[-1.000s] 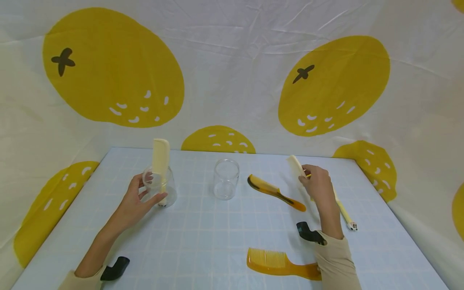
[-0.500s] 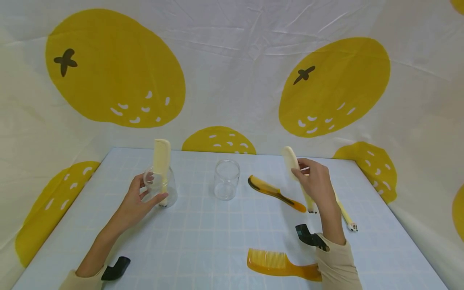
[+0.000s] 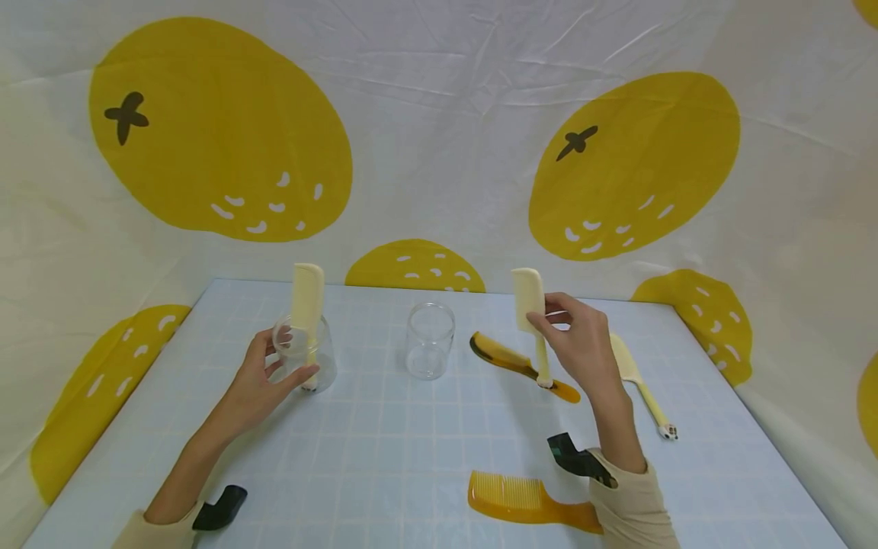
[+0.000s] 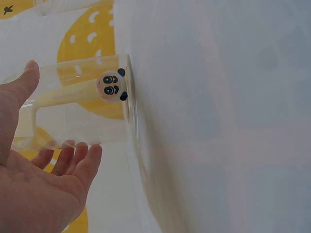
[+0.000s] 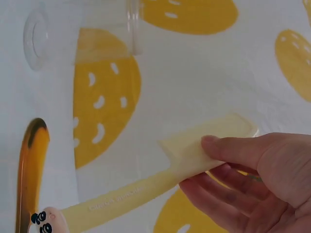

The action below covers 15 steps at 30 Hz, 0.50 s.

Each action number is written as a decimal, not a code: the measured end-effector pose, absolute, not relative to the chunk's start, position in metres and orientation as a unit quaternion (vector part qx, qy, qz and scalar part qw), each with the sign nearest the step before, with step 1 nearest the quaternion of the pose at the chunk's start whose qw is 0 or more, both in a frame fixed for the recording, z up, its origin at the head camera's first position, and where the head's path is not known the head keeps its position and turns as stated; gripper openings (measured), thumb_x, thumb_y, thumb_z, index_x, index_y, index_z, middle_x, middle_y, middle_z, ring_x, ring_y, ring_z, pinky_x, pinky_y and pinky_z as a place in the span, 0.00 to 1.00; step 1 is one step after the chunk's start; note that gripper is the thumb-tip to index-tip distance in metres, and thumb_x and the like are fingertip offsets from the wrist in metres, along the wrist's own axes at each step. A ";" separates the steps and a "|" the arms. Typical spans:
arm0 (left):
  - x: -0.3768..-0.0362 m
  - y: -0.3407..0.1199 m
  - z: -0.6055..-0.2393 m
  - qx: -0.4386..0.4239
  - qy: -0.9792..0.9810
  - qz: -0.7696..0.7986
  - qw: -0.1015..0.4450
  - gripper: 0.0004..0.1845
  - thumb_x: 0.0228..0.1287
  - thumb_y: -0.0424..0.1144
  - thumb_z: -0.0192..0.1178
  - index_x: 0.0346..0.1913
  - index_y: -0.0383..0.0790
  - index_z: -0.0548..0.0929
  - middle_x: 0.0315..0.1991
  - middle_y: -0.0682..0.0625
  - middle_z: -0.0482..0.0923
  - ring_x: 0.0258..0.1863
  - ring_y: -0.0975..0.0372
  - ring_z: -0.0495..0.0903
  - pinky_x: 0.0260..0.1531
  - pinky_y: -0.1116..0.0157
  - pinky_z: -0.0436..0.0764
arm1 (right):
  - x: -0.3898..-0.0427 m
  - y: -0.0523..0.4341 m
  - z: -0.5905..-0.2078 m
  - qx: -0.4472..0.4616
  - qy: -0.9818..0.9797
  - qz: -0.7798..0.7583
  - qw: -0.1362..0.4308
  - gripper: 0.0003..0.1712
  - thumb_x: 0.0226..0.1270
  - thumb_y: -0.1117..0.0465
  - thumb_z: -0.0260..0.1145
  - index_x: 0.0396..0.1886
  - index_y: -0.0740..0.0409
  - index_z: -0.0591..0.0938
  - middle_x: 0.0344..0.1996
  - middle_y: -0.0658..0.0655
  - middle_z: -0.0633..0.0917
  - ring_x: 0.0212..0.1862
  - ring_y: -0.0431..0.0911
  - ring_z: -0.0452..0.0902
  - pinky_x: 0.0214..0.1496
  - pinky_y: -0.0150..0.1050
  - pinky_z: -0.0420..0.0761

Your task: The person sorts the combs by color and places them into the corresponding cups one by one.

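Observation:
At the left, my left hand (image 3: 257, 393) holds a clear glass (image 3: 327, 358), thumb on one side and fingers on the other. A cream comb (image 3: 308, 293) stands upright in that glass, teeth end above the rim; the left wrist view shows its panda-head handle end (image 4: 112, 86) at the bottom. My right hand (image 3: 581, 341) pinches a second cream comb (image 3: 527, 293) by its toothed part, thumb on the near face. This comb hangs nearly upright, handle down, and its animal-head tip (image 5: 51, 222) overlaps the brown-and-amber comb (image 3: 504, 352) in the head view.
Between the hands stands another clear glass (image 3: 428, 358). A third cream comb (image 3: 648, 400) lies right of my right forearm. Near the front, an amber comb (image 3: 507, 492) lies partly behind the right sleeve (image 3: 627, 496). A patterned cloth wall (image 3: 439, 152) rises behind the table.
My right hand has lifted the cream comb and carried it left, turning it from slanted to nearly upright. The left hand, its glass and the comb inside have stayed in place.

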<state>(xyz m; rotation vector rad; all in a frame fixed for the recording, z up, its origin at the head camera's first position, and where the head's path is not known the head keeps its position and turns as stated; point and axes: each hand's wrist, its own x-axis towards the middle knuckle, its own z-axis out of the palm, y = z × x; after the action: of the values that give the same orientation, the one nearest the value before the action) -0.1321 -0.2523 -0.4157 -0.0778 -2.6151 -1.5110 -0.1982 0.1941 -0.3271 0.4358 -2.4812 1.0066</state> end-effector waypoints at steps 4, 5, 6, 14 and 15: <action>-0.132 -0.253 -0.416 -0.023 -0.865 -0.498 0.058 0.50 0.68 0.46 0.70 0.76 0.29 0.48 0.72 0.31 0.54 0.72 0.37 0.57 0.68 0.35 0.64 | -0.196 0.185 -0.326 0.170 -0.881 0.384 0.219 0.15 0.65 0.63 0.76 0.49 0.64 0.86 0.39 0.62 0.89 0.40 0.55 0.88 0.45 0.51 0.88; -0.132 -0.253 -0.416 -0.022 -0.865 -0.498 0.058 0.50 0.68 0.47 0.70 0.76 0.30 0.48 0.72 0.31 0.54 0.72 0.37 0.57 0.69 0.35 0.64 | -0.195 0.183 -0.325 0.170 -0.879 0.388 0.219 0.15 0.64 0.63 0.76 0.49 0.64 0.86 0.39 0.61 0.89 0.41 0.55 0.88 0.45 0.49 0.88; -0.132 -0.253 -0.415 -0.021 -0.865 -0.498 0.056 0.50 0.68 0.47 0.70 0.76 0.30 0.48 0.72 0.31 0.54 0.72 0.37 0.57 0.69 0.35 0.64 | -0.194 0.181 -0.325 0.172 -0.876 0.394 0.219 0.16 0.64 0.63 0.76 0.49 0.64 0.86 0.39 0.61 0.89 0.41 0.55 0.88 0.46 0.46 0.88; -0.132 -0.253 -0.415 -0.017 -0.858 -0.510 0.056 0.48 0.68 0.45 0.70 0.75 0.29 0.49 0.71 0.31 0.55 0.72 0.39 0.57 0.70 0.37 0.62 | -0.190 0.162 -0.318 0.181 -0.859 0.432 0.207 0.19 0.62 0.63 0.77 0.51 0.63 0.82 0.41 0.60 0.89 0.42 0.52 0.89 0.48 0.36 0.87; -0.132 -0.253 -0.414 -0.016 -0.859 -0.509 0.056 0.48 0.68 0.45 0.71 0.75 0.29 0.49 0.71 0.31 0.55 0.72 0.39 0.57 0.70 0.37 0.63 | -0.189 0.160 -0.317 0.187 -0.857 0.434 0.203 0.19 0.62 0.63 0.77 0.51 0.63 0.82 0.41 0.59 0.89 0.42 0.51 0.88 0.47 0.36 0.87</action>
<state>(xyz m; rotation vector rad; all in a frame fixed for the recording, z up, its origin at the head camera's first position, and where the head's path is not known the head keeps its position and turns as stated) -0.1318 -0.2528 -0.4144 -0.0489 -2.6054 -1.5443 -0.1894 0.1597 -0.3170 0.5208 -2.3924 1.2124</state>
